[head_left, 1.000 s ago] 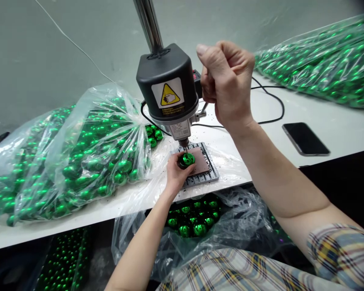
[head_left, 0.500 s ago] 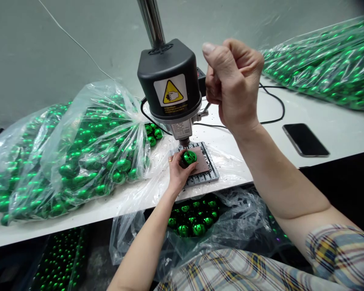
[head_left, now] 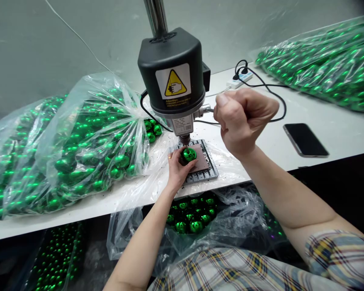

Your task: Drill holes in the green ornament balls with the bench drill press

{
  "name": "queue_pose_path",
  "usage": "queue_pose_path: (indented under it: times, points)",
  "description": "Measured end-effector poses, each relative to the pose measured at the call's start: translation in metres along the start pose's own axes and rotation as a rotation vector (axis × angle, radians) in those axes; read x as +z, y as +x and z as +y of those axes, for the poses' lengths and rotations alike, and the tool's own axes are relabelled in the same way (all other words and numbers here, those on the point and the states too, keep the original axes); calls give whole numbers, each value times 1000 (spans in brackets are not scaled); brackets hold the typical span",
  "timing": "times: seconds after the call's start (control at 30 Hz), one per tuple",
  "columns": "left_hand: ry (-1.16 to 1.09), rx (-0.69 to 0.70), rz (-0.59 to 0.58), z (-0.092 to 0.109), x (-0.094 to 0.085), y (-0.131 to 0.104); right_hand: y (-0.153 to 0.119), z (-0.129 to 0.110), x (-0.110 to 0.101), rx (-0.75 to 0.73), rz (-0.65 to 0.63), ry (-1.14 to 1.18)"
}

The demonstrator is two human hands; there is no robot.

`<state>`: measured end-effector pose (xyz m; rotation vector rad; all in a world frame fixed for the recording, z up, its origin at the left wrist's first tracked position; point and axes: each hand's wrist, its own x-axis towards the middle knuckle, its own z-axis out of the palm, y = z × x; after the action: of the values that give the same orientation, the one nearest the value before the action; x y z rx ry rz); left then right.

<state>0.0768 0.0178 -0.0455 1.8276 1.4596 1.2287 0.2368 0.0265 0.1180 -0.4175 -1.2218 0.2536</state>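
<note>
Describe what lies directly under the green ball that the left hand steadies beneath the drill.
The green ball sits on a brownish pad, itself on the slotted metal base. The left hand covers the pad's near-left part, and the ball hides its own contact spot.

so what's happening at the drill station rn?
A person's left hand holds a green ball on the plate under the bench drill. Their right hand is fisted around the drill's side lever. Bags of green balls lie on the table, and a phone to the right.
</note>
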Motion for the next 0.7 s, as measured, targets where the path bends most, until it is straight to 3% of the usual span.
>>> queue_pose_path:
  times: [0.53,0.63,0.7]
  points:
    - [12,-3,-9,3,-3,0,-29,17,-12,-249,-62,39]
    - [6,-5,-9,2,-2,0,-19,16,-4,-237,-6,70]
    - [-6,-13,-3,1,1,1,0,11,7,-147,94,82]
